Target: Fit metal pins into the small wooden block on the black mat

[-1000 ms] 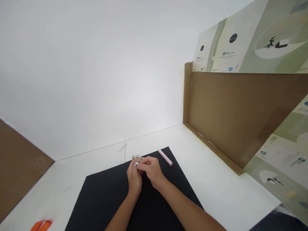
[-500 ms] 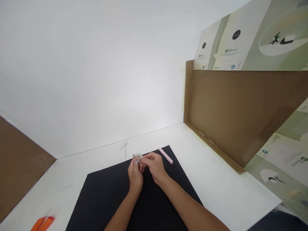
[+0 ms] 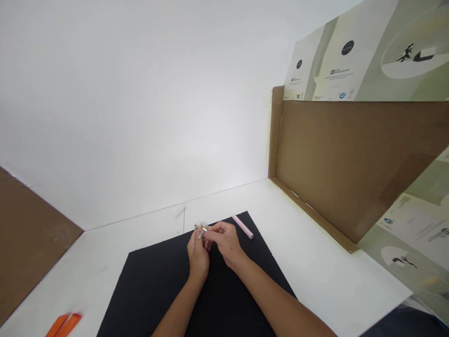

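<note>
One white wall [image 3: 157, 107], two brown cardboard panels [image 3: 351, 154], one at either side, the right one edged with printed sheeting [image 3: 326, 65]. One white tabletop [image 3: 333, 257], one black mat [image 3: 150, 281] on it. Two bare hands, close together above the mat's far part. Right hand [image 3: 226, 241]: thumb and forefinger together, pinched on the near right side of the shiny cluster [image 3: 200, 228]; other fingers curled. Left hand [image 3: 198, 255]: clamped on the same cluster from below left, thumb up against it; far fingers partly hidden. One two-pronged orange item [image 3: 63, 325] was cut off at lower left. One pink tube [image 3: 242, 227] lay on the mat, just beyond the right hand. One cluster, held near the mat's far edge; its small parts were too tiny to count.
</note>
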The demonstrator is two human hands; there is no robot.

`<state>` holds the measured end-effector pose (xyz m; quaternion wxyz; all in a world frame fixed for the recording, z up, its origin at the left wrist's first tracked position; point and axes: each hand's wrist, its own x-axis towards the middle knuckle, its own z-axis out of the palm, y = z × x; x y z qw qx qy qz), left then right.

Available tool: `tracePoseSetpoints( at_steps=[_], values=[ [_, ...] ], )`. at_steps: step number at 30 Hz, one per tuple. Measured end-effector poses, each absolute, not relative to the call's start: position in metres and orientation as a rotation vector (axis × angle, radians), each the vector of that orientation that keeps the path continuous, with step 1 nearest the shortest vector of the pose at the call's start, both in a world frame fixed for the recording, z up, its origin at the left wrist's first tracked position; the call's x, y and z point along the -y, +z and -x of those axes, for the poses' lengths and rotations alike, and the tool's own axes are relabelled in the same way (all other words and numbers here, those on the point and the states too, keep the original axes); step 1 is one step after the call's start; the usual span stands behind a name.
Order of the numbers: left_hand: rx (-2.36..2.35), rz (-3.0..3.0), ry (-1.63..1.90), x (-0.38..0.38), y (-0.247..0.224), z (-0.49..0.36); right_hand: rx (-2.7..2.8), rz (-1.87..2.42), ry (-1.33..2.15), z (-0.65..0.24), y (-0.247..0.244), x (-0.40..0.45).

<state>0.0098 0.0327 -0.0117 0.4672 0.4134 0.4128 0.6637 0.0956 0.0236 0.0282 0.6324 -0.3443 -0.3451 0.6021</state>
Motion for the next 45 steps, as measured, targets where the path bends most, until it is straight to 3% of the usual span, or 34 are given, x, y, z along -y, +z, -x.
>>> tracePoseSetpoints(
  at_steps=[5,20,45],
  values=[
    [-0.970,-1.015,1.631,-0.033,-0.010,-0.012,0.684,0.877,1.282,-0.101,0.027,-0.028],
    [-1.023,-1.033,1.607,-0.033,-0.014,-0.009,0.809,0.726,1.449,-0.097,0.030,-0.021],
    [-1.078,-1.114,1.558,-0.034,-0.016,-0.007,0.428,0.610,1.772,-0.118,0.025,-0.035]
  ],
)
